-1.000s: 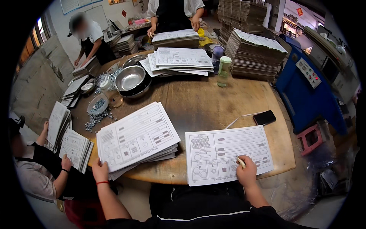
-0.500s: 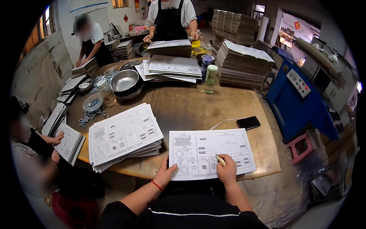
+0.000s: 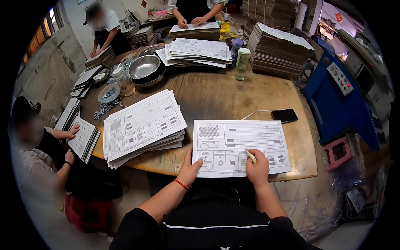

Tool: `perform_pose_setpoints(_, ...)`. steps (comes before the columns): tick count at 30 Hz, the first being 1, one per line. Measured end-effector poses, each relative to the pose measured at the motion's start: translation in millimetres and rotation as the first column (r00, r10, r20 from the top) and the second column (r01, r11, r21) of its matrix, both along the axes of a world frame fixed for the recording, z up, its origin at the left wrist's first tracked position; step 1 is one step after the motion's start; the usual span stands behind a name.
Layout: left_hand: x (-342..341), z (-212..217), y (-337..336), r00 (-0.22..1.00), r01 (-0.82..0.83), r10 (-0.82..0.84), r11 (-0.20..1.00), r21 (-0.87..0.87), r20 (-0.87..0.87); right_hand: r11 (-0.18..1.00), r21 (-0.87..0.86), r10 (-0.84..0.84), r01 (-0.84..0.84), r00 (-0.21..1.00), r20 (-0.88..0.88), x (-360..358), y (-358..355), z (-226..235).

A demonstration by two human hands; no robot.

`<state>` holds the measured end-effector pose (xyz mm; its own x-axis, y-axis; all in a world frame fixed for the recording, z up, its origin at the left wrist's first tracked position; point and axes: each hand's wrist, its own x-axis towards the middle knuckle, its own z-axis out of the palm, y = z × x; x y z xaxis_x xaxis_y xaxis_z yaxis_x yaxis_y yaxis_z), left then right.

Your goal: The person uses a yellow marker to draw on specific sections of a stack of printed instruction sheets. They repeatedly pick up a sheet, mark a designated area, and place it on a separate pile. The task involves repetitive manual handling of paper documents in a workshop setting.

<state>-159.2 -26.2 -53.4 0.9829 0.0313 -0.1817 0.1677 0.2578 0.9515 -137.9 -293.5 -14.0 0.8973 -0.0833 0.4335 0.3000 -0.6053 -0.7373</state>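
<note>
A white printed card [image 3: 239, 143] with line drawings of hardware lies at the table's near edge in front of me. My left hand [image 3: 191, 167] grips its lower left edge, thumb on top and fingers mostly hidden beneath. Over the card's lower right part, my right hand [image 3: 258, 168] is closed around a short, pale yellow, pen-like tool [image 3: 251, 156]. The tool's tip points up and left, close to the drawings; whether it touches them I cannot tell. Left of the card stands an uneven stack of similar printed cards [image 3: 143, 125].
A phone [image 3: 284, 116] with a white cable lies beyond the card. Farther back are a steel bowl [image 3: 144, 66], a tub of small metal parts [image 3: 109, 92], a green bottle [image 3: 242, 64] and tall card stacks [image 3: 281, 50]. Co-workers handle cards at left and far side. A blue machine [image 3: 333, 87] stands right.
My view has tilted down, so the scene sits higher and slightly right. Both my hands keep their holds. Across the table, a co-worker's hands have come together over a card stack.
</note>
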Motion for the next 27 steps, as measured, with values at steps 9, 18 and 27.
perform_pose_setpoints(9,6.0,-9.3,12.7,0.987,-0.068,0.003,0.914,0.399,0.161,0.996,-0.077,-0.045,0.048,0.998,0.040,-2.4,11.8,4.9)
perform_pose_setpoints(18,119.5,99.4,-43.4,0.674,-0.104,-0.518,0.639,0.762,0.526,0.979,-0.204,-0.012,0.021,0.999,0.042,1.4,13.0,4.0)
perform_pose_setpoints(27,180.6,37.5,-111.2,0.703,-0.127,-0.690,0.117,0.985,0.172,0.932,-0.329,-0.110,0.152,0.984,0.142,4.0,22.3,-2.0)
